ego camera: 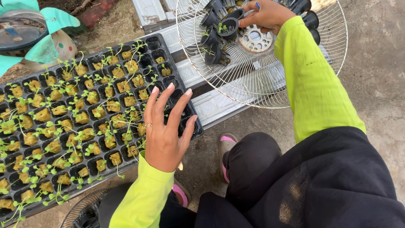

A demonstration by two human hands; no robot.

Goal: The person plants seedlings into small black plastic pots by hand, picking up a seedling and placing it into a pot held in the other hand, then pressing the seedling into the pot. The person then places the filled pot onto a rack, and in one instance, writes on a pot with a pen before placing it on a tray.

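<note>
Black plastic makes up the seedling tray, a long grid of cells, most holding a tan sponge cube with a thin green sprout. Over the tray's near right corner, where several cells stand empty, the left hand hovers flat with fingers spread and nothing in it; a ring shows on one finger. Well to the right of the tray and beyond it lies a round wire fan guard serving as a basket, with small black net cups heaped in it, some already carrying sprouts. The right hand is there, its fingertips pinched on the rim of one black cup. As I judge it, the step in hand is potting seedlings into cups, one just set down. The next pick calls for a soft pinch on a cube beside the emptied cells, lifted straight so the stem stays whole.
</note>
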